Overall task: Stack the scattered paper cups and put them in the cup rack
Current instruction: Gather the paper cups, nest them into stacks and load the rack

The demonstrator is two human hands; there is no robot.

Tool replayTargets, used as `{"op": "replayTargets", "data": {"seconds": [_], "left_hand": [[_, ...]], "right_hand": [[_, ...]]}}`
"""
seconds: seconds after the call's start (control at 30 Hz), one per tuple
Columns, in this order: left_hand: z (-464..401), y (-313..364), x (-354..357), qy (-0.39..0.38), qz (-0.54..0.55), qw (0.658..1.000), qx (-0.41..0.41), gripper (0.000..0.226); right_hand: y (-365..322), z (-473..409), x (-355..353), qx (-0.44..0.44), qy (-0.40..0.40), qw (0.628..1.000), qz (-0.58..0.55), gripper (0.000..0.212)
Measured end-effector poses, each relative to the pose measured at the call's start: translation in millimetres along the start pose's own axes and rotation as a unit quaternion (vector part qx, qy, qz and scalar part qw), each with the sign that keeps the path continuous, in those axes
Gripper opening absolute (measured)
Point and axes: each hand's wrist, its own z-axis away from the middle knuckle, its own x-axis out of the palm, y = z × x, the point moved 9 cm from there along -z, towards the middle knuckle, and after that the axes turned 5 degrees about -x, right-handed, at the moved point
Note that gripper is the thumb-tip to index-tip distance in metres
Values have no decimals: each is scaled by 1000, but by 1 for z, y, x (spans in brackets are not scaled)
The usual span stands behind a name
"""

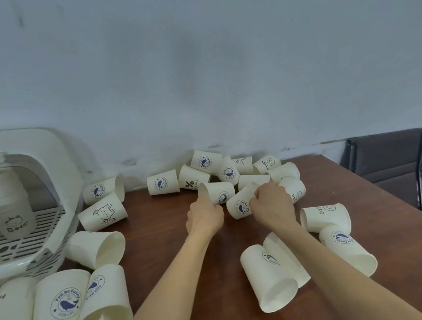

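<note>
The brown wooden table [372, 294] spreads out under both my forearms, running up to a pale wall [195, 58] beyond my fingers. Far off to the left of my hands sits the white plastic cup rack [37, 161], with a nested column of cups [5, 205] standing inside it, the lowest one printed "Bear". Paper cups lie scattered all around my grip, nearly all on their sides: a cluster [64, 310] close to me on the left below the rack, a pair [272, 275] lying together just beside my right forearm, and two more [326, 217] to the right of that wrist. Beyond my fingertips a heap of cups [231, 168] rests against the wall, among them one marked with a percent sign [192, 179]. Further left of my left hand are a whale-logo cup [162, 182] standing mouth down and a bear-drawing cup [103, 212] on its side. My left hand [205, 216] is curled round a whale cup [219, 192] lying on its side, my fingers at its open rim. My right hand [271, 205] is curled round a second whale cup [241, 206], tilted with its rim toward the wall and gripped near the rim. The two held cups lie just beside each other between my hands, almost touching.
</note>
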Motion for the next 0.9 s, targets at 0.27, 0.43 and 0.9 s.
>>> {"op": "replayTargets", "data": {"seconds": [0.27, 0.43, 0.9], "left_hand": [[-13, -6, 5, 55, 14, 998, -38, 28], [-2, 1, -11, 95, -4, 995, 5, 20], [82, -1, -119, 226, -61, 962, 139, 6]], "right_hand": [[-7, 11, -7, -34, -12, 999, 40, 9], [-12, 18, -12, -40, -19, 998, 44, 8], [-66, 67, -50, -61, 13, 997, 35, 13]]}}
